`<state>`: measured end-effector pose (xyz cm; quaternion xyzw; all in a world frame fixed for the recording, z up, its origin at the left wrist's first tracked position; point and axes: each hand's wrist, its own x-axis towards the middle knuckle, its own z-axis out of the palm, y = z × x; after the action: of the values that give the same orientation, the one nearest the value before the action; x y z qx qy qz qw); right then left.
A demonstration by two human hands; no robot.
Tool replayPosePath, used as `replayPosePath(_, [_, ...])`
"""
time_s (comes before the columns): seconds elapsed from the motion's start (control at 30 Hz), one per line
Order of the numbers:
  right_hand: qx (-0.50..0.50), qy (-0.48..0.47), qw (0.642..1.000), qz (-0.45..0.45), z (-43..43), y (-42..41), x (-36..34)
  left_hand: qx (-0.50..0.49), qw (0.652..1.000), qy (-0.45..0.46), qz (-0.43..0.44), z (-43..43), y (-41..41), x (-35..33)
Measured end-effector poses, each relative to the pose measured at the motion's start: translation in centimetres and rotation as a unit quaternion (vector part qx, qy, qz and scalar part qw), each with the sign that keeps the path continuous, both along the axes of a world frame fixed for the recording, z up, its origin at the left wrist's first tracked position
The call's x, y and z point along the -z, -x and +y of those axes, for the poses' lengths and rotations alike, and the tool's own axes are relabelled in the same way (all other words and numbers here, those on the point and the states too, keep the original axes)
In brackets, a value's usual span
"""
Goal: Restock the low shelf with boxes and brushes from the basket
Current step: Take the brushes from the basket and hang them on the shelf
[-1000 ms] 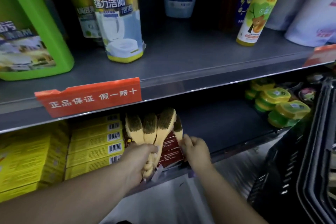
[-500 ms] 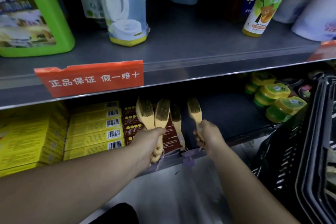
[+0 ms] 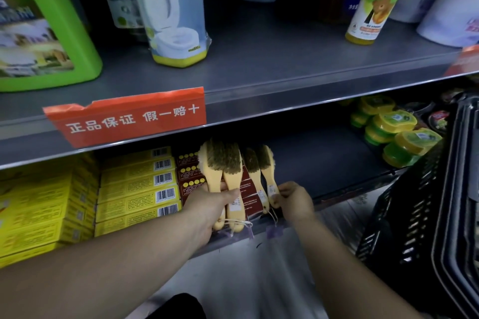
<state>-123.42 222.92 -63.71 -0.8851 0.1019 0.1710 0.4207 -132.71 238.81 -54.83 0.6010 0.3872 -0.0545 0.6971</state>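
Grey metal shop shelving fills the view, with an upper shelf (image 3: pixel 259 67) carrying a green jug (image 3: pixel 46 33), a toilet-cleaner bottle (image 3: pixel 173 13) and a yellow spray can (image 3: pixel 375 0), and a red sign (image 3: pixel 129 118) clipped to its front edge. Below it, the low shelf (image 3: pixel 324 163) holds stacked yellow boxes (image 3: pixel 137 186) at the left, dark red boxes (image 3: pixel 191 179) just beside them, and green-and-yellow tubs (image 3: pixel 396 132) well off to the right. Four brushes stand upright against the red boxes, bristle heads up. The left hand (image 3: pixel 210 207) has its grip clamped round the handles of the left two brushes (image 3: pixel 223 163), which touch each other. The right hand (image 3: pixel 295 199) pinches the handle end of the rightmost brush (image 3: pixel 267 163), with the third brush (image 3: pixel 252 166) standing between it and the held pair. White strings and tags (image 3: pixel 246 224) dangle from the handles over the shelf lip. A black basket (image 3: pixel 425 215) sits at the right edge; what it holds cannot be made out.
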Motion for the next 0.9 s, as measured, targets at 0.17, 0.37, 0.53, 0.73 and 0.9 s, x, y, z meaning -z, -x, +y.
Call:
replayPosePath(0.17, [-0.018,0.046,0.998,-0.038,0.9,0.7,-2.0,0.006,1.0,-0.016,0.013,-0.1,0.0,-0.4])
replayPosePath(0.37, [-0.088,-0.242,0.962,0.096,3.4,5.3,-8.1,-0.021,0.999,-0.033,0.005,-0.6,-0.1,-1.4])
replayPosePath(0.53, [-0.098,-0.325,0.937,0.086,2.6,7.8,-8.6,-0.023,1.0,-0.006,0.003,-0.7,0.1,-2.1])
replayPosePath(0.73, [0.047,-0.311,0.948,0.051,-0.5,5.8,-7.0,-0.002,1.0,0.009,0.023,-0.9,-0.2,-1.7])
replayPosePath(0.9, [0.14,-0.216,0.966,0.025,-1.7,2.6,-3.7,0.046,0.997,-0.045,0.048,-1.2,-0.5,-1.6])
